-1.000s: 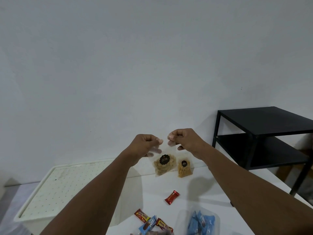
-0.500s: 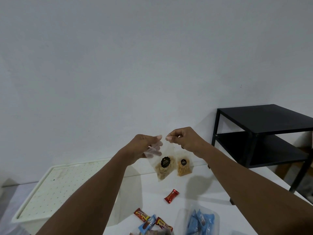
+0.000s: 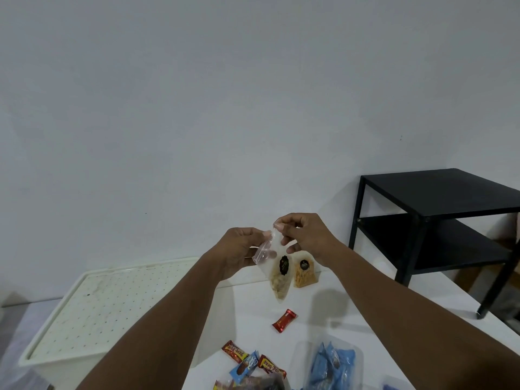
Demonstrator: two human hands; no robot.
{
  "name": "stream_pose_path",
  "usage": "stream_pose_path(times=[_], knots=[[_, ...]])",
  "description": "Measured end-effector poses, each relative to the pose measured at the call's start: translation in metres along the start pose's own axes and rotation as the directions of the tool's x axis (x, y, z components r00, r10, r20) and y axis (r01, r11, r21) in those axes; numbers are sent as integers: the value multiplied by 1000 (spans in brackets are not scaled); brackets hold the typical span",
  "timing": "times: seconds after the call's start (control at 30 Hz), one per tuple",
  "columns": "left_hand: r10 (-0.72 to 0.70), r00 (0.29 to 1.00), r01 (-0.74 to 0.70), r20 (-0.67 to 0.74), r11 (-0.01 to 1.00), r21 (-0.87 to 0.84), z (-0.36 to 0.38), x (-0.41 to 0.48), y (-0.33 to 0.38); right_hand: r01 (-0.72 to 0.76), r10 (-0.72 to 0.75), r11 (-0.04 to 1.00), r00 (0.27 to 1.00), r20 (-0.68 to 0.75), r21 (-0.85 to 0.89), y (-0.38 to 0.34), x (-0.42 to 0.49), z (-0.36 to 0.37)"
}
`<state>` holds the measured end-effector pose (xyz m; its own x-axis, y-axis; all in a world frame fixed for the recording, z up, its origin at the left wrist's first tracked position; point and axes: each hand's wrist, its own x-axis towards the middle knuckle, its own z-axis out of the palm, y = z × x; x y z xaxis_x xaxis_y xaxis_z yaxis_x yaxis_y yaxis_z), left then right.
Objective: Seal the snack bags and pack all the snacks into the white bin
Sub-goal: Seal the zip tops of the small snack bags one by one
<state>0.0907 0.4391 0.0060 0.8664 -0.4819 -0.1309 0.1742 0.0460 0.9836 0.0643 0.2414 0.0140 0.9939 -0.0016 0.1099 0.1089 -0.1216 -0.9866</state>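
I hold a clear snack bag (image 3: 279, 273) with pale crisps and a black round label up in the air, tilted with its bottom corner pointing down. My left hand (image 3: 239, 251) pinches its upper left corner. My right hand (image 3: 304, 237) pinches the top edge, slightly higher. A second clear bag of orange sticks (image 3: 304, 273) stands on the white table behind it. The white bin (image 3: 92, 313) with a dotted perforated lid sits at the left, closed.
On the white table (image 3: 323, 311) lie a red candy (image 3: 284, 320), several red and blue wrapped snacks (image 3: 247, 364) at the front edge, and a clear bag of blue packets (image 3: 332, 364). A black two-shelf side table (image 3: 439, 220) stands at the right.
The bag has tilted from hanging flat to slanting, its left corner dropping while my right hand rose. Both hands drew closer together along the top edge.
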Motion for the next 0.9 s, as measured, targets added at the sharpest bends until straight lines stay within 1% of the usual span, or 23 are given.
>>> stream_pose_path(times=[0.17, 0.23, 0.3, 0.37, 0.5, 0.57, 0.6, 0.63, 0.67, 0.7, 0.73, 0.77, 0.8, 0.9], knots=[[69, 994, -67, -81, 997, 32, 8, 2, -6, -91, 105, 978, 992, -70, 187, 5, 0, 13], [117, 986, -107, -121, 991, 81, 12, 3, -11, -137, 169, 943, 982, -80, 304, 6, -1, 20], [158, 975, -136, -156, 980, 145, 15, 5, -15, -171, 213, 910, 975, -72, 377, 6, -2, 25], [185, 968, -154, -169, 971, 183, 16, 5, -19, -191, 224, 899, 974, -38, 394, 7, -4, 26], [198, 963, -160, -186, 967, 201, 13, 6, -22, -209, 226, 875, 974, 13, 436, 8, -2, 22], [194, 960, -145, -202, 961, 235, 13, 7, -21, -221, 231, 888, 973, 25, 402, 8, -1, 21], [212, 953, -143, -215, 944, 296, 14, 7, -20, -223, 231, 908, 973, 21, 355, 7, -1, 21], [258, 938, -149, -231, 903, 403, 16, 8, -20, -220, 226, 931, 974, 11, 290, 5, -1, 21], [324, 916, -154, -236, 829, 537, 19, 8, -20, -212, 217, 951, 976, -1, 225, 3, 0, 22], [390, 893, -154, -226, 735, 661, 23, 7, -20, -200, 205, 964, 979, -12, 173, 2, 0, 23], [439, 874, -149, -208, 649, 746, 27, 6, -21, -187, 192, 972, 981, -22, 139, 0, 0, 24], [461, 866, -142, -192, 595, 791, 29, 5, -23, -174, 179, 978, 983, -32, 117, -1, 1, 25], [459, 869, -132, -184, 575, 808, 30, 5, -24, -162, 167, 982, 985, -41, 101, -1, 1, 24], [409, 899, -110, -159, 562, 820, 26, 1, -26, -133, 138, 988, 989, -54, 76, -1, 1, 18]])
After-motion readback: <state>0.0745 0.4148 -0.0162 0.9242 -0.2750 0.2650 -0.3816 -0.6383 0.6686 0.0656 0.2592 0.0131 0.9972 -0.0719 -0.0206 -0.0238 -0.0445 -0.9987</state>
